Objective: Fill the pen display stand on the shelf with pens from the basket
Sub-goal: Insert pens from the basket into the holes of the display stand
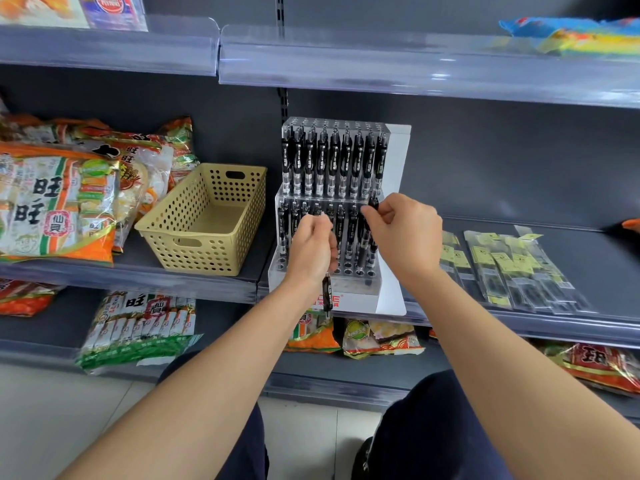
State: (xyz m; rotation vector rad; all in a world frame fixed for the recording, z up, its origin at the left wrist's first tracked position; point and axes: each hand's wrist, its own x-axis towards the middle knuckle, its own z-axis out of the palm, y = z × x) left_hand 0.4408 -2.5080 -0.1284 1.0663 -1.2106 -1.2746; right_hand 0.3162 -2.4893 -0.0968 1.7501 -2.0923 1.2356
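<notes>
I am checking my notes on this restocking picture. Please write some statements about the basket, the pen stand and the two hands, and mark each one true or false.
1. The basket stands to the left of the pen stand. True.
2. The basket is full of pens. False: no pens show inside it.
3. The right hand pinches a black pen near the right end of the stand. True.
4. The left hand is open and holds nothing. False: it grips a hanging pen that sticks out below it.
5. Every hole in the front row holds a pen. False: several front holes are empty.
</notes>
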